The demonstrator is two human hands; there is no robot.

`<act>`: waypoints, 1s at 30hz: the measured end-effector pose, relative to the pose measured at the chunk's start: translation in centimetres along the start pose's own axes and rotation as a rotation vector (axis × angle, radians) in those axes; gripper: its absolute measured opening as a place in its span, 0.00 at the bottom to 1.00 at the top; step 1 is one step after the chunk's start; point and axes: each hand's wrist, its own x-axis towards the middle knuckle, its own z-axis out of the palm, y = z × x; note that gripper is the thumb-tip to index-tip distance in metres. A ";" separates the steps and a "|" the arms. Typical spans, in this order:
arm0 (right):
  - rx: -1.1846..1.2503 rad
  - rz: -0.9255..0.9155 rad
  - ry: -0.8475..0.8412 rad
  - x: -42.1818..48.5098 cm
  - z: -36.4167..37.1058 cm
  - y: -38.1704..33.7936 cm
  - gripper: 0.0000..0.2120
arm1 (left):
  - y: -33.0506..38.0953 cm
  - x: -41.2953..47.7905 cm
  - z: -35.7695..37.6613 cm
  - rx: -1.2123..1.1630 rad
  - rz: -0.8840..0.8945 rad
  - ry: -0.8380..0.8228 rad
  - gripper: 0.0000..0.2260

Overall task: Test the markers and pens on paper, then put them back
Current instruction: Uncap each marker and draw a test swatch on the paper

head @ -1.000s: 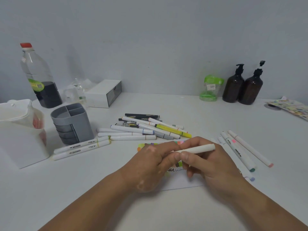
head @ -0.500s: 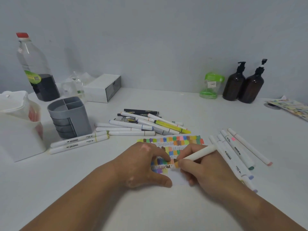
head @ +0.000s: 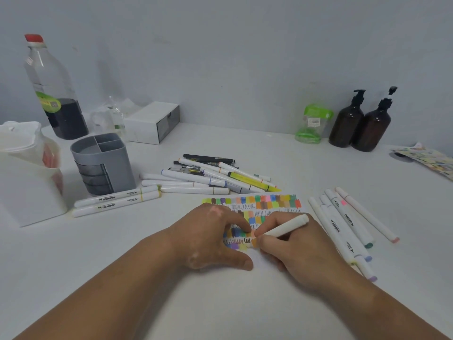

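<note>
A sheet of paper [head: 274, 204] covered with rows of coloured swatches and scribbles lies in the middle of the white table. My right hand [head: 294, 249] grips a white marker [head: 285, 227], its tip down on the paper beside an orange patch. My left hand [head: 210, 239] presses flat on the paper's left part, forefinger and thumb spread. A pile of markers and pens [head: 210, 175] lies behind the paper. Several white markers [head: 343, 222] lie to the right. Two more markers [head: 115, 201] lie at the left, in front of a grey pen holder [head: 103, 163].
A white container [head: 27, 182] stands at the far left, a bottle with dark liquid [head: 55, 94] and a white box [head: 153, 122] behind it. Two brown pump bottles [head: 360, 123] and a green jar [head: 312, 123] stand by the wall. A patterned sheet [head: 426, 159] lies far right.
My hands came apart from the marker's cap end. The right hand lowered the marker tip onto the paper, and the left hand settled flat on the sheet, now uncovered.
</note>
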 end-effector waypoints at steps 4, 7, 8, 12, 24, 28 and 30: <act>-0.005 -0.011 0.002 0.0 0.0 -0.1 0.01 | 0.0 0.1 0.0 0.003 -0.008 -0.005 0.30; 0.012 -0.015 0.002 0.1 -0.1 0.1 0.03 | -0.1 0.0 0.0 -0.002 -0.007 -0.006 0.31; 0.006 -0.009 -0.016 0.0 -0.2 0.1 0.02 | -0.1 0.0 0.0 -0.004 -0.005 -0.006 0.31; -0.003 -0.011 -0.008 0.0 -0.2 0.1 0.03 | -0.1 0.1 0.0 -0.012 -0.011 0.000 0.31; -0.032 -0.006 0.000 0.2 -0.3 0.2 0.02 | 0.0 0.1 0.0 0.004 -0.014 -0.011 0.31; -0.038 -0.007 0.030 0.3 -0.2 0.3 0.02 | 0.0 0.1 0.0 0.007 -0.019 -0.012 0.31; -0.042 -0.005 0.011 0.3 -0.2 0.3 0.02 | 0.1 0.1 -0.1 0.006 -0.018 -0.014 0.31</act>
